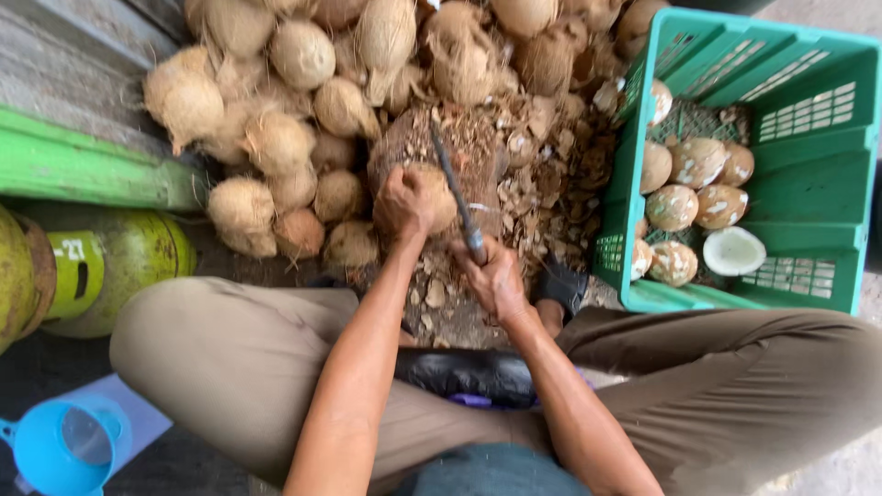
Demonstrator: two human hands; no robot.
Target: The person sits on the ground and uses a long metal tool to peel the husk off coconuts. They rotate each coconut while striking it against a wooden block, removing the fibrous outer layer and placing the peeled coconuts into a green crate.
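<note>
My left hand (401, 204) is clamped over a husked coconut (434, 195), fingers curled round its near side, pinning it on top of a worn wooden chopping block (478, 152) that stands between my knees and the pile. My right hand (496, 278) is closed tight around the handle of a long dark blade (452, 184), which slants up and away from me so that its edge lies against the right side of the coconut I am holding. Broken bits of brown shell (542, 197) litter the block and the ground to its right. Beyond and to the left of the block sits a big heap of fibrous, unpeeled coconuts (276, 101), touching one another. On my right stands a green plastic crate (808, 174) with several peeled coconuts (696, 161) in it (patchy brown and white, and one split open showing white flesh). To my left, near my knee, is a green gas cylinder (138, 257), and closer to me a blue plastic cup (69, 445).
</note>
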